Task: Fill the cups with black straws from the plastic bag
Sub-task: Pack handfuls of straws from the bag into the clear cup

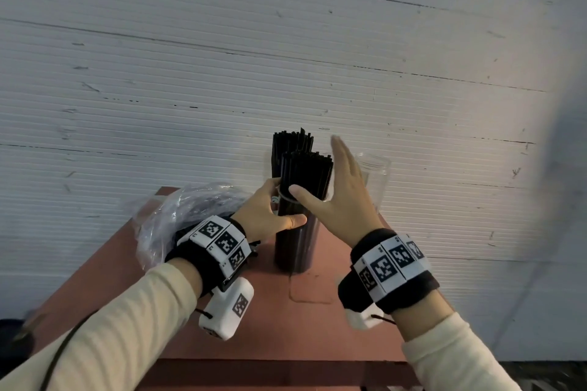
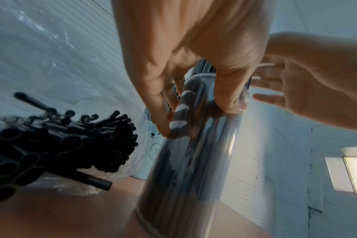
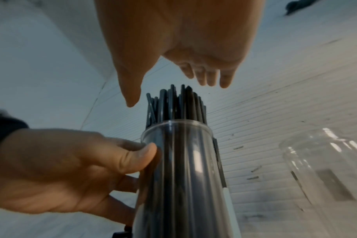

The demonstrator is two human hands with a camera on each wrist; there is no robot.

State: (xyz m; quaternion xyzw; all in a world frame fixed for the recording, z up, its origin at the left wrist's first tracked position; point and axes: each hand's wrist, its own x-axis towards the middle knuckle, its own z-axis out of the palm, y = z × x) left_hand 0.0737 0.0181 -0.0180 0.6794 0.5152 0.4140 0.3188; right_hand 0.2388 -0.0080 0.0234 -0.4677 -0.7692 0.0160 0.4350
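A tall clear cup [image 1: 295,241] packed with black straws [image 1: 306,171] stands on the reddish table [image 1: 279,324]. My left hand [image 1: 270,209] grips this cup [image 2: 183,161] just below its rim, thumb in front and fingers behind. My right hand [image 1: 336,187] is flat with straight fingers beside the straw tops, holding nothing; in the right wrist view its thumb [image 3: 130,96] hangs just clear of the straws [image 3: 177,104]. A second cup of straws [image 1: 290,146] stands right behind. The plastic bag [image 1: 178,209] with more straws [image 2: 61,145] lies at the left.
An empty clear cup [image 1: 374,174] stands to the right of the filled ones, lying close to my right hand [image 3: 183,61] in the wrist view [image 3: 326,169]. A white ribbed wall [image 1: 286,57] rises directly behind the table. The table's front edge [image 1: 286,362] is near my forearms.
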